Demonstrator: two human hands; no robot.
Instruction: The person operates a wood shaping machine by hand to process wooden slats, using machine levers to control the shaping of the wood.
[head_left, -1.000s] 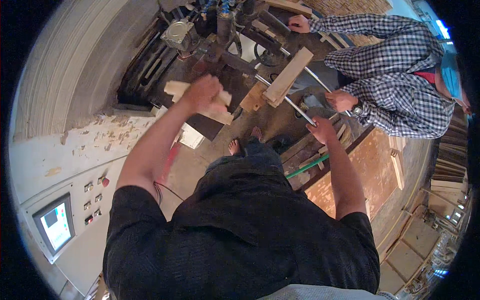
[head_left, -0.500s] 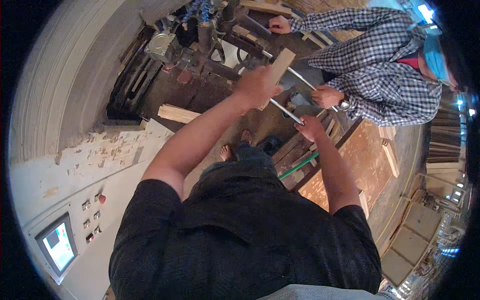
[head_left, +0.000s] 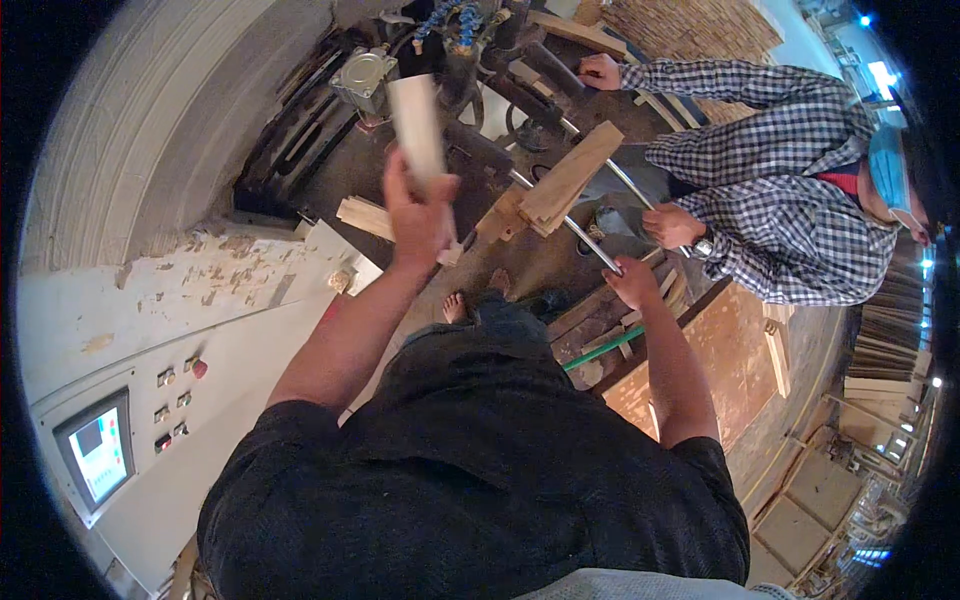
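Observation:
My left hand (head_left: 415,222) is closed around the lower end of a pale wooden board (head_left: 417,125), which stands tilted upward and is slightly blurred. The board is in front of the machine's motor housing. To its right, several wooden boards (head_left: 572,182) lie in a small stack across two shiny metal rods. My right hand (head_left: 632,282) grips the near end of the closer metal rod (head_left: 590,238). A co-worker's hand (head_left: 672,226) rests at the end of the other rod (head_left: 628,183). Their other hand (head_left: 600,72) is by the machine's far side.
At left stands a pale control cabinet with a screen (head_left: 97,450) and a red knob (head_left: 199,368). More wood pieces (head_left: 366,217) lie by the machine. A green bar (head_left: 605,347) and a brown tabletop (head_left: 690,365) are at right. The co-worker (head_left: 770,180) stands close on the right.
My left hand has moved left from above the rods, carrying a board. The stack on the rods now shows uncovered. My right hand stays on the rod's end; the whole view has shifted slightly.

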